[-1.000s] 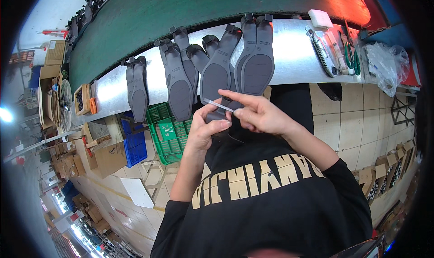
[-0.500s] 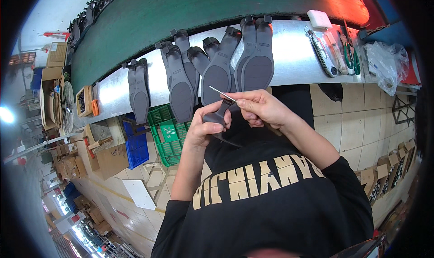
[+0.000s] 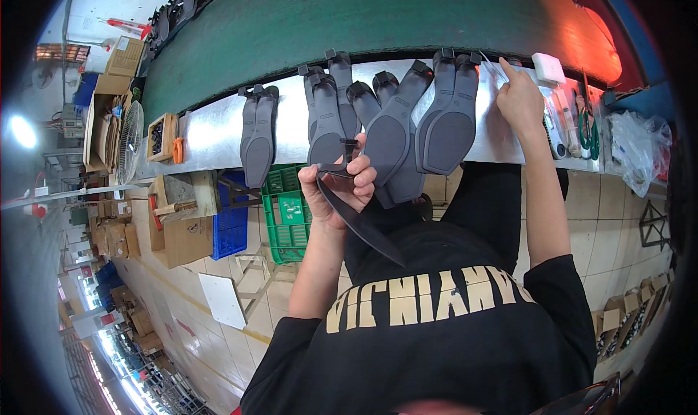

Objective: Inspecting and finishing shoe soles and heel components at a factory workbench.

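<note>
Nearest, black shirt point(image 3: 436, 342) with gold print filling lower frame, forearms coming up from it. Left hand point(image 3: 340, 190) raised above lap, fingers curled shut around a dark strap point(image 3: 356, 219); strap pinched at top near thumb, long end hanging down and right across shirt, tip pointed. Left hand just below bench edge, close under grey soles. Right hand point(image 3: 518, 99) stretched out far right, resting on bench point(image 3: 211, 135), fingers bent, pinching something thin and pale at fingertips; too small to tell what. Right hand well apart from left hand. On bench, grey soles point(image 3: 392, 131) lying in pairs, toes hanging over near edge: one pair at left alone, a cluster of three pairs in middle, rightmost pair just beside right hand. White block point(image 3: 547, 67) just past right hand. Scissors with green handles point(image 3: 586, 128) and pens farther right on bench, clear plastic bag point(image 3: 636, 150) at right end. Below bench, green crate point(image 3: 287, 211) and blue crate point(image 3: 231, 226) on tiled floor, cardboard boxes to left. Small box of parts point(image 3: 158, 135) on bench left end. Farthest, green conveyor belt point(image 3: 378, 19) running behind bench, more soles on it at top left.
</note>
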`<state>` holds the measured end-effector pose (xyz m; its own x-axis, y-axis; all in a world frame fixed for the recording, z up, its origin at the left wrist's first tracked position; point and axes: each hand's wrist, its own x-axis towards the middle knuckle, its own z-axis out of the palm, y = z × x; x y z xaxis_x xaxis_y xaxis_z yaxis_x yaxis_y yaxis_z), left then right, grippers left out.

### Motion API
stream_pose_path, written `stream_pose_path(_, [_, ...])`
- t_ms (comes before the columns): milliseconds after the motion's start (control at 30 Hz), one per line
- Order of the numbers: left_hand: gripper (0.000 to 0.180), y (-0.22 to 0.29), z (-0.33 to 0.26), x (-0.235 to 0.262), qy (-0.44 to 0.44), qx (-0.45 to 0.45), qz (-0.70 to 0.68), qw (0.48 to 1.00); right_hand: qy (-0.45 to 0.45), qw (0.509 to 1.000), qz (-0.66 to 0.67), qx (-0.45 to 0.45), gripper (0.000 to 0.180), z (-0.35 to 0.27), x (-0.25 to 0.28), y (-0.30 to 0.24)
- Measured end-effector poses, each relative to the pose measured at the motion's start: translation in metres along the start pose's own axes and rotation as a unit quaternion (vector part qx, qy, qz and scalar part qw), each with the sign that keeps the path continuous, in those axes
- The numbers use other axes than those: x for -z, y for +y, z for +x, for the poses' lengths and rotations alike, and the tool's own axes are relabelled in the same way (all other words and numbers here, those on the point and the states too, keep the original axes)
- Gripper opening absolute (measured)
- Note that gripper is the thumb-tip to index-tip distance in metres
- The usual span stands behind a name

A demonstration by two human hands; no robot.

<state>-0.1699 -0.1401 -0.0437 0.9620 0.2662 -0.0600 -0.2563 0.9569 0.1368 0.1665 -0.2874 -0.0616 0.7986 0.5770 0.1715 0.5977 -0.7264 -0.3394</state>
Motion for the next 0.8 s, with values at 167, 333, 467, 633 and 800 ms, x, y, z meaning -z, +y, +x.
stream_pose_path(167, [0.09,-0.002,0.002,0.003,-0.018,-0.001,-0.05,0.999,0.005,0.999,-0.02,0.027,0.039,0.004,-0.003,0.004])
stream_pose_path(333, [0.09,-0.001,0.007,0.0,-0.024,0.001,-0.027,0.999,0.01,0.999,-0.009,0.051,0.039,-0.004,-0.001,0.018])
stream_pose_path(467, [0.088,-0.001,0.008,0.007,-0.044,0.003,-0.055,0.998,0.104,0.992,0.007,0.071,0.039,-0.014,0.012,0.035])
stream_pose_path(633, [0.09,0.0,0.01,0.009,-0.065,0.004,-0.066,0.996,0.101,0.987,-0.124,0.016,0.039,-0.025,0.013,0.071])
stream_pose_path(800, [0.09,-0.002,0.009,-0.005,-0.064,0.002,-0.046,0.997,0.091,0.991,-0.096,0.008,0.04,-0.03,0.011,0.073])
